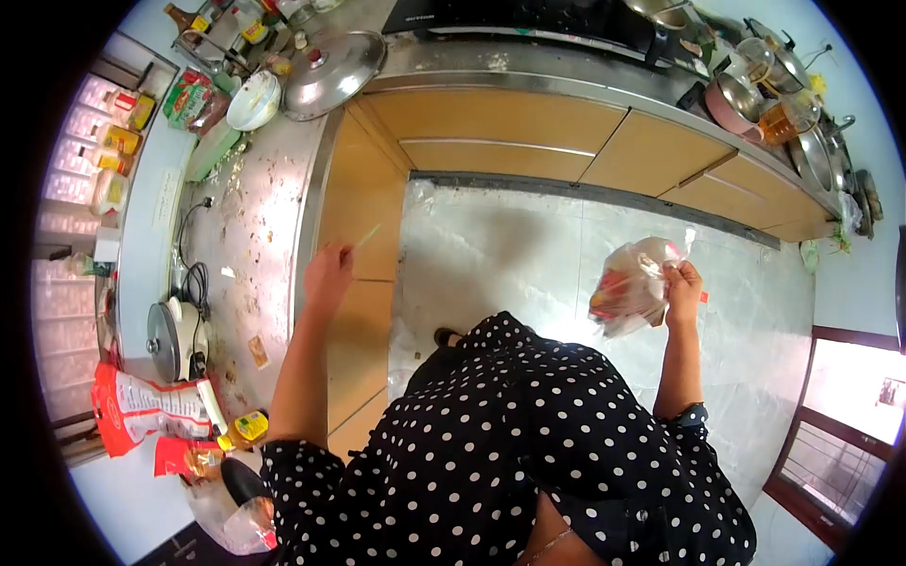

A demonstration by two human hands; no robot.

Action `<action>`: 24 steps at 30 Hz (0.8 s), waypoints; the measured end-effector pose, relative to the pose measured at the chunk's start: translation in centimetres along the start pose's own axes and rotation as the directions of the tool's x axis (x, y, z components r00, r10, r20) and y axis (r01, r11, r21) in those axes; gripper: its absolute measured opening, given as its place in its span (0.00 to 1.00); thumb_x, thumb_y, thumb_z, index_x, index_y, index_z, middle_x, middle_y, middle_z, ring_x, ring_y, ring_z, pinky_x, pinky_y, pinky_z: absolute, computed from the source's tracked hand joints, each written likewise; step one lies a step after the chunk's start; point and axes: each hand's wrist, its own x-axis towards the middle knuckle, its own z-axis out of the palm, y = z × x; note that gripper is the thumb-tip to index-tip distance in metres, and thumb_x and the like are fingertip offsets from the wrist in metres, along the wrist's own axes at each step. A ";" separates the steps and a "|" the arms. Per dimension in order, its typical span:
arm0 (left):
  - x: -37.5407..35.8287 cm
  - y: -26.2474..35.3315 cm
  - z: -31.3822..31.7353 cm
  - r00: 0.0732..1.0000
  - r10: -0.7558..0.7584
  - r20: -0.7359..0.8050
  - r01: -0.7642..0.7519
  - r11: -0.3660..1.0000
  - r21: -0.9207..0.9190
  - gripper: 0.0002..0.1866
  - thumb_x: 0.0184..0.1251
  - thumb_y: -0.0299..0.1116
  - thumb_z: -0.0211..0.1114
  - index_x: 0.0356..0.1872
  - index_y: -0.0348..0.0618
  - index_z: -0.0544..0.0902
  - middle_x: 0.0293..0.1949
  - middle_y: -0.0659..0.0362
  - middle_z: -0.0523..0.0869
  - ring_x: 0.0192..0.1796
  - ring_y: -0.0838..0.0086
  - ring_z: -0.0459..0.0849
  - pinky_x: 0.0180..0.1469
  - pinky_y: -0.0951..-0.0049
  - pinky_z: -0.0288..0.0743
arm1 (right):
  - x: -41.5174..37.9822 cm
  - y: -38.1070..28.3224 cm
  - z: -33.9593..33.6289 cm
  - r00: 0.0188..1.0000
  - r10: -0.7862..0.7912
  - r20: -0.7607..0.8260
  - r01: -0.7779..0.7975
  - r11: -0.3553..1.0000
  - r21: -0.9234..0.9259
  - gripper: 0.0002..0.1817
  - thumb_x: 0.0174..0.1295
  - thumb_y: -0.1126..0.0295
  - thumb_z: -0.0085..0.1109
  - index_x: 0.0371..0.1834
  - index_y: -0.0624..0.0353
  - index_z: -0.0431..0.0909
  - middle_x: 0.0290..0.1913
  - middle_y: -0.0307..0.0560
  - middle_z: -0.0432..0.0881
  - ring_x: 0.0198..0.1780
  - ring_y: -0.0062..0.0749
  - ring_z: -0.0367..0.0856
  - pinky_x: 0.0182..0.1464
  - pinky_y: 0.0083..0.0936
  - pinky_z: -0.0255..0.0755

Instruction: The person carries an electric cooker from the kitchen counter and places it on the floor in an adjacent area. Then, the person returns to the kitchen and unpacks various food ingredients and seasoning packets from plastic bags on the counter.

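Observation:
My left hand (328, 274) is closed in front of the left counter's edge. Out of its fingers sticks a thin pale-green strip (369, 235), pointing up and to the right; its exact kind is too small to make out. On the other side, my right hand (683, 285) grips the gathered edge of a clear plastic bag (630, 288). Reddish and pale contents show through the crinkled plastic. The bag hangs over the tiled floor, away from the counters.
Along the left counter (260, 236) lie a pot lid (334, 75), white bowls (254, 101), a cooker with a dark lid (168, 341), a cord and a red-white bag (146, 412). A stove (528, 19) and pans line the far counter. Food scraps litter the left worktop.

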 end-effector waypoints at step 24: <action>-13.4 -6.9 4.8 0.788 -0.239 0.568 0.247 0.967 0.064 0.17 0.56 0.40 0.63 0.46 0.47 0.81 0.42 0.53 0.84 0.45 0.59 0.82 0.46 0.62 0.75 | 1.5 4.1 10.1 0.981 0.139 0.133 -0.125 0.986 -0.109 0.11 0.59 0.72 0.58 0.19 0.53 0.70 0.15 0.31 0.67 0.16 0.13 0.58 0.19 0.15 0.51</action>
